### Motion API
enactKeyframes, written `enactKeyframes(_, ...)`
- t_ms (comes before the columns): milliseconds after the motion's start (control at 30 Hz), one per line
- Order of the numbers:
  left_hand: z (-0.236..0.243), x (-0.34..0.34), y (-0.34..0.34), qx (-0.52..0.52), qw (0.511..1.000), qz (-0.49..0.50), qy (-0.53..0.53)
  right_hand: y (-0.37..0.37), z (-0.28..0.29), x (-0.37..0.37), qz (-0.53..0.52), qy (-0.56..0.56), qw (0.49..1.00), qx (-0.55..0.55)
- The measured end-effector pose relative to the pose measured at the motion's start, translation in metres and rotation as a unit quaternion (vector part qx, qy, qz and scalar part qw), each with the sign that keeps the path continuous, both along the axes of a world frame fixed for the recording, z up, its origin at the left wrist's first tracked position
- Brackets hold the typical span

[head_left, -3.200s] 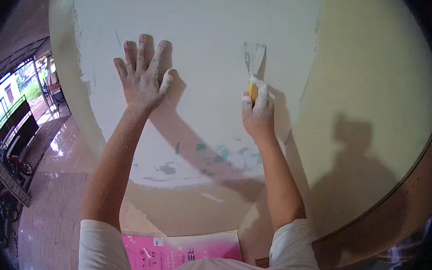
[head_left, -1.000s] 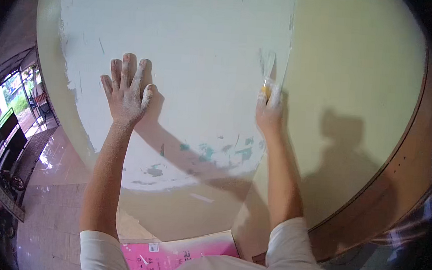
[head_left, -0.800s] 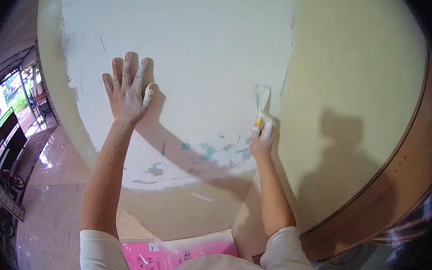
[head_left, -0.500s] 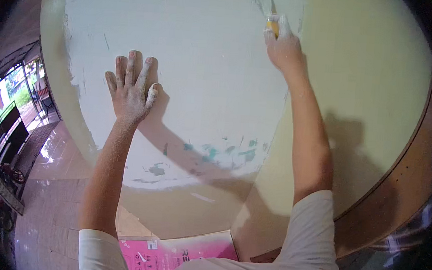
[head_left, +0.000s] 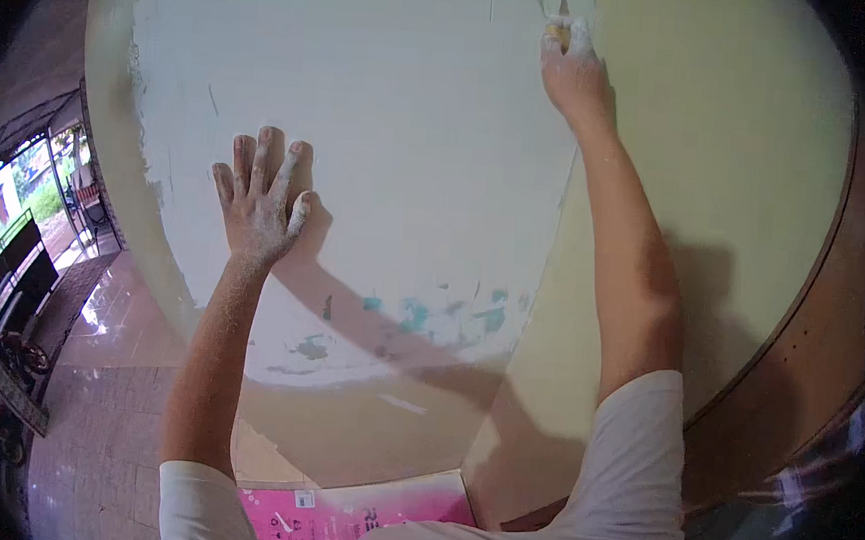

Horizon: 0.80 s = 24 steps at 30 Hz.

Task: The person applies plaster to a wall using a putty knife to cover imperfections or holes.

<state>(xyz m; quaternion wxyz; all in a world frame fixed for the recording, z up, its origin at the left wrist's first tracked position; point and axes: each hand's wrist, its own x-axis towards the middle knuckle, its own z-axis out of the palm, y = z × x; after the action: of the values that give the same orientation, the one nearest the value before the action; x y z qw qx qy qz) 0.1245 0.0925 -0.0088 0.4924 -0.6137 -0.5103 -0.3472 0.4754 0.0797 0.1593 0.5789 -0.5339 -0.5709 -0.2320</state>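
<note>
My left hand [head_left: 260,203] lies flat against the white plastered patch [head_left: 390,167] of the wall, fingers spread and dusted with white powder. Up at the right side of that patch, close to the wall corner, my right hand [head_left: 578,85] is closed round the yellow handle of a putty knife [head_left: 557,34]. The knife's blade is near the top edge of the view, seemingly against the wall; its exact contact is hard to make out. White paste coats the right thumb and fingers. Grey-green spots [head_left: 414,314] show through low on the patch.
A yellowish side wall [head_left: 722,140] meets the patched wall at the right. On the floor below lies a pink printed sheet or box [head_left: 355,515]. Brownish floor tiles [head_left: 110,428] stretch to the left, towards a metal gate [head_left: 11,271] and a bright opening.
My right hand and the putty knife have moved a little higher along the wall corner. The whole view has tilted slightly; my left hand remains flat on the patch.
</note>
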Motion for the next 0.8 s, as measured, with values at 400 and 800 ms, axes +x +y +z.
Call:
enactKeyframes(400,-0.004,0.000,0.006,0.015,0.999,-0.022,-0.026,0.003,0.024,-0.008,0.001,0.034,0.999,0.033)
enactKeyframes(800,-0.023,-0.006,0.007,0.022,0.999,0.032,-0.038,0.035,-0.030,-0.009,0.083,0.035,0.992,0.083)
